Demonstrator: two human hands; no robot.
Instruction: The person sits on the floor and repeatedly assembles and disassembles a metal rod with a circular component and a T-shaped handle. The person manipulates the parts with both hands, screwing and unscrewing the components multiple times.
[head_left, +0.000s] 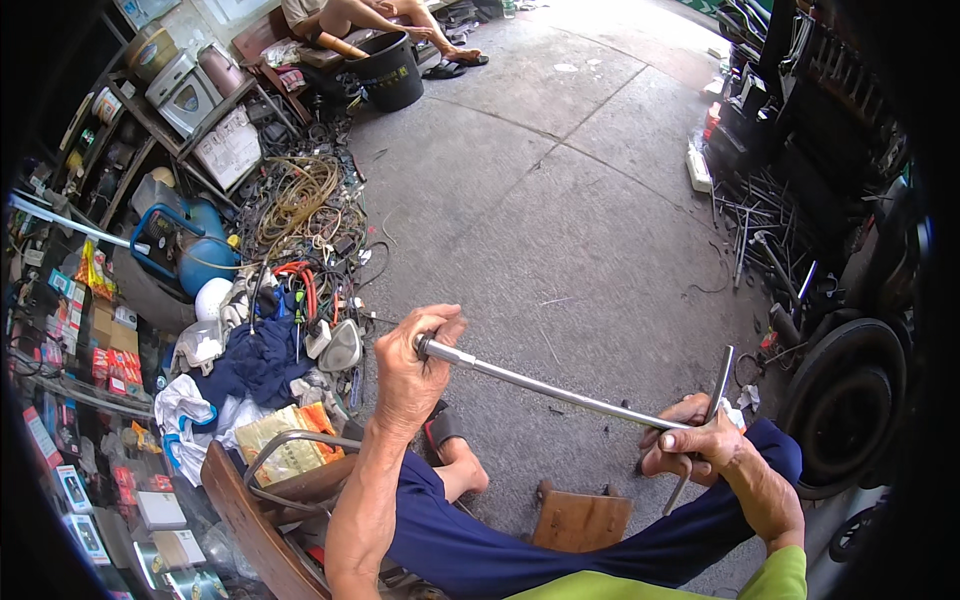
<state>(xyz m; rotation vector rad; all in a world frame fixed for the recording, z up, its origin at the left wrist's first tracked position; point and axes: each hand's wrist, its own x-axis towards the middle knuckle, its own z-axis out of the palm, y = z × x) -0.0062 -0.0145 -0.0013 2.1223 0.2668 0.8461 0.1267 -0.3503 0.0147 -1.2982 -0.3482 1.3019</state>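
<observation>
A long silvery T-handle socket wrench [565, 389] spans the space above my lap, slanting down from left to right. My left hand [405, 370] is closed around its socket end, fingers curled on the far side and partly hidden. At the other end, my right hand [712, 445] grips the shaft where the crossbar passes through it. The crossbar [723, 375] sticks out above and below my right fingers. Whether my left fingers also hold some small part at the socket cannot be made out.
A low wooden stool [580, 520] stands between my legs. To the left are a wooden chair [240, 510], heaped cloths, hoses [295, 205] and a blue tank [205, 250]. Metal rods and a black wheel [845, 405] lie right. Beyond a black bucket [388, 75], another person sits.
</observation>
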